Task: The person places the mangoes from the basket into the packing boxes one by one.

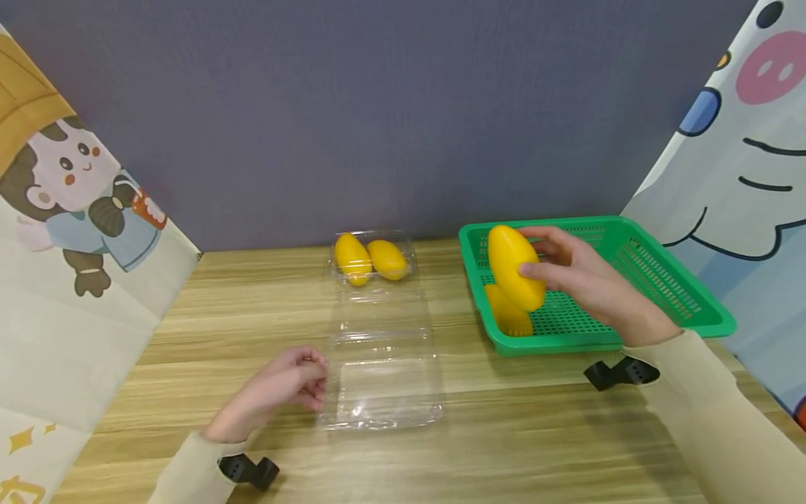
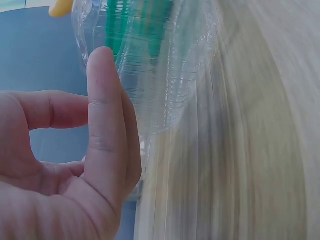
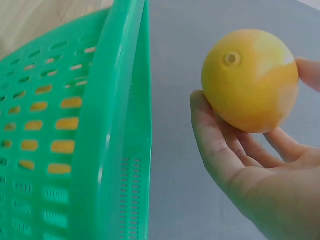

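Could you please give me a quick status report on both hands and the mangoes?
Right hand: gripping a mango above the green basket. Left hand: beside the open clear container, gripping nothing. Two mangoes in container; nothing visibly in the way.

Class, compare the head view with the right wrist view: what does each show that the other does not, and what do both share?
Only the head view shows the left hand, the two mangoes in the clear plastic container, and the cartoon child on the side wall.

Only the right wrist view shows the small round mark on the held mango.

Both show the right hand holding that mango, the green basket with yellow fruit inside, and the grey backdrop.
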Demonstrator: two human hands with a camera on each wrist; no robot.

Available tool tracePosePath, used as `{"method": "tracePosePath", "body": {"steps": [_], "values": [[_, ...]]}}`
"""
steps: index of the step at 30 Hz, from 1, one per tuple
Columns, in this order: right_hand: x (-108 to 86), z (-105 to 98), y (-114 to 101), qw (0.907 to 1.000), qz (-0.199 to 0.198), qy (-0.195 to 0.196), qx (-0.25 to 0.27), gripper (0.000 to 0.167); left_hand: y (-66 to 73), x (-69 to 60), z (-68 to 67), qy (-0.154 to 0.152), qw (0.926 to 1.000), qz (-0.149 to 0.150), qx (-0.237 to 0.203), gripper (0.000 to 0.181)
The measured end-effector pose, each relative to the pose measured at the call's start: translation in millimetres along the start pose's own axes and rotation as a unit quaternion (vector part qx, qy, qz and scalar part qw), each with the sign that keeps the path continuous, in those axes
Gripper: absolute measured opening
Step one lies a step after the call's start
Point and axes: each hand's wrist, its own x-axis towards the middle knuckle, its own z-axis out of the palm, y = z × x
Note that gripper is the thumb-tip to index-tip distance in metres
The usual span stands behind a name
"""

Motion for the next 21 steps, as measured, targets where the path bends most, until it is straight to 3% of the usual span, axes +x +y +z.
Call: {"method": "tracePosePath", "body": {"steps": [21], "values": [[-1.6, 33, -18, 0.9992, -0.025, -0.030, 0.003, 0.056, 8.0, 14.0, 20.1, -0.004, 0.9998, 0.008, -0.016, 0.024]]}}
